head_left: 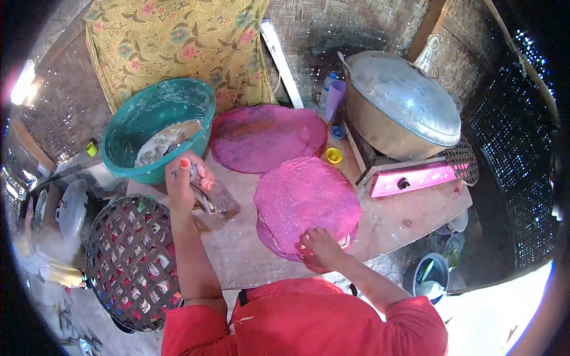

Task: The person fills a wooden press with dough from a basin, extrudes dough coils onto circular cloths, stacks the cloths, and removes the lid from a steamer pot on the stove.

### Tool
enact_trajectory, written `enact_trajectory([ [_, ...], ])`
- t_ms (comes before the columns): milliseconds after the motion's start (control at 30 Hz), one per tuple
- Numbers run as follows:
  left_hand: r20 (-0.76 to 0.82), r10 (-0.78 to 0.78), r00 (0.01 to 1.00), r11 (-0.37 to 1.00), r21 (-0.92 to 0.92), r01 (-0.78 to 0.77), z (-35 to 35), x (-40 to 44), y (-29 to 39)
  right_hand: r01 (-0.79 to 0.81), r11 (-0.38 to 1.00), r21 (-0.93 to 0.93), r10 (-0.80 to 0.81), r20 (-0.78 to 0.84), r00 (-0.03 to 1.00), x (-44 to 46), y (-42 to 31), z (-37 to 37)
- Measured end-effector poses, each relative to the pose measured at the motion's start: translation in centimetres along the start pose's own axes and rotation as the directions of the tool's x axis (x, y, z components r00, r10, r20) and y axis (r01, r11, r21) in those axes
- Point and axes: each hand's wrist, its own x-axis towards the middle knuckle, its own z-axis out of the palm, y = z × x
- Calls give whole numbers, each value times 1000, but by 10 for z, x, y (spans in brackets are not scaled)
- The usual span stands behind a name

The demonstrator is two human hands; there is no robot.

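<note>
My left hand is closed, thumb up, around the upper end of a grey-brown, wooden-looking block, just in front of a green basin. Inside the basin lies a pale floury lump. My right hand rests with fingers apart on the near edge of a pink round sheet; its thumb is hidden. More pink layers show under that sheet's rim. A second pink round sheet, darker and blotched, lies behind it on the wooden table.
At right, a large lidded pot stands on a pink-fronted stove. A small yellow cup and a purple tumbler are near it. A woven basket stands left of the table, and a bucket is below right.
</note>
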Motion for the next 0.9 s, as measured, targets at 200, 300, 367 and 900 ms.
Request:
enact_trajectory([
  [200, -52, 12, 999, 1000, 3, -12, -1, -5, 0, 81, 992, -93, -83, -23, 996, -8, -4, -5],
  [300, -56, 22, 998, 1000, 2, -21, -4, -5, 1, 100, 983, -153, -102, -4, 995, -8, 2, 9],
  [367, -64, 26, 998, 1000, 12, -25, -7, -6, -1, 108, 984, -140, -119, -73, 990, -7, 2, 13],
  [900, -18, -184, 983, 901, -403, 161, 39, 0, 37, 69, 903, 424, -15, -129, 991, 2, 2, -64],
])
